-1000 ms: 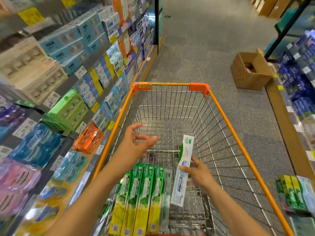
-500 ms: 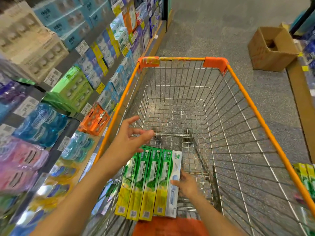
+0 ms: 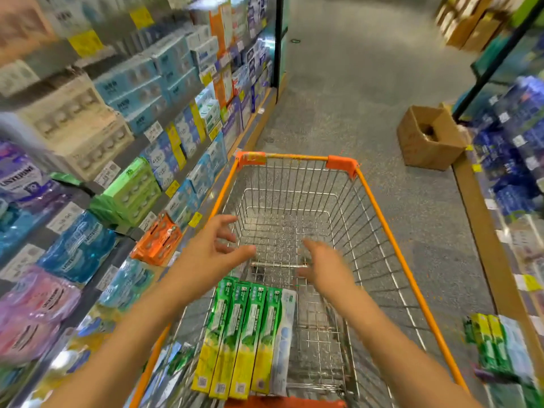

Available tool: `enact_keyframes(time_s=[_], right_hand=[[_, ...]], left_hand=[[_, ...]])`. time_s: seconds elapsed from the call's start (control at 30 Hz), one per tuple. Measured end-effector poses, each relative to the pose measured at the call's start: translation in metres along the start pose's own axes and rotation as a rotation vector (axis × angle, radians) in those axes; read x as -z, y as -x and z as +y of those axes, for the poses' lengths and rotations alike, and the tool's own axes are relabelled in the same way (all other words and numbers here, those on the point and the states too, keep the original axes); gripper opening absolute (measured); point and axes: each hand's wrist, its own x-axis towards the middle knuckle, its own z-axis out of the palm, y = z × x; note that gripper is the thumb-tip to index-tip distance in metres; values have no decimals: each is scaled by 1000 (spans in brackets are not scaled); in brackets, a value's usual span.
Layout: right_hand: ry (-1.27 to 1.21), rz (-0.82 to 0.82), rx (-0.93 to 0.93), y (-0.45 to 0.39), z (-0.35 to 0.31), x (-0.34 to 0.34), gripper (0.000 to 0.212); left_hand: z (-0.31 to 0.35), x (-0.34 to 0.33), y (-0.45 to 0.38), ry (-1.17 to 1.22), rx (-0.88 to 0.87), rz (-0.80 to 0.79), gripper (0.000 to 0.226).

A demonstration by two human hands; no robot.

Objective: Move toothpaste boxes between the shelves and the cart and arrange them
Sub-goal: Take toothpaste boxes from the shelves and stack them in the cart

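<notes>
Four green toothpaste boxes (image 3: 235, 340) lie flat, side by side and touching, at the near left of the cart's wire floor, their long sides running away from the camera. Each is dark green at the far end and fades to yellow at the near end, with a leafy picture along the face and a small square code patch at the near tip. Against the right side of the row lies a white toothpaste box (image 3: 284, 343) with pale blue print and a small green mark at its far end; it touches the last green box and lines up with it. The cart (image 3: 391, 240) is a silver wire basket with an orange rim and orange corner caps. Above the basket, past the far ends of the boxes, the left hand (image 3: 212, 254) hovers with fingers spread and loosely bent, holding nothing. The right hand (image 3: 323, 266) is beside it, blurred, with fingers extended and nothing in it. To the left, shelves (image 3: 123, 154) carry boxed goods and mouthwash bottles with price tags. More green and white boxes (image 3: 497, 348) stand at the lower right. A cardboard box (image 3: 426, 142) sits open on the grey floor.
</notes>
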Motion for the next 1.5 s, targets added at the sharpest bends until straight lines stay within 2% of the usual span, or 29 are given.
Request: enact_keyframes(time_s=[0.13, 0.27, 0.5, 0.77, 1.03, 1.27, 1.5], right_hand=[[147, 209, 104, 67, -32, 116, 64], [217, 406, 60, 168, -28, 197, 63], [243, 649, -235, 375, 43, 265, 61], [149, 881, -637, 597, 139, 247, 53], [106, 843, -969, 780, 222, 208, 54], [-20, 792, -1205, 862, 276, 161, 55], [-160, 690, -1337, 869, 339, 127, 55]], left_hand=[[69, 26, 32, -420, -226, 0, 65], [140, 26, 77, -738, -436, 13, 68], [241, -25, 151, -875, -717, -42, 66], [331, -179, 264, -838, -1092, -217, 63], [370, -378, 405, -833, -1352, -531, 60], [364, -510, 469, -958, -1451, -789, 65], [354, -612, 489, -1064, -1509, -992, 58]])
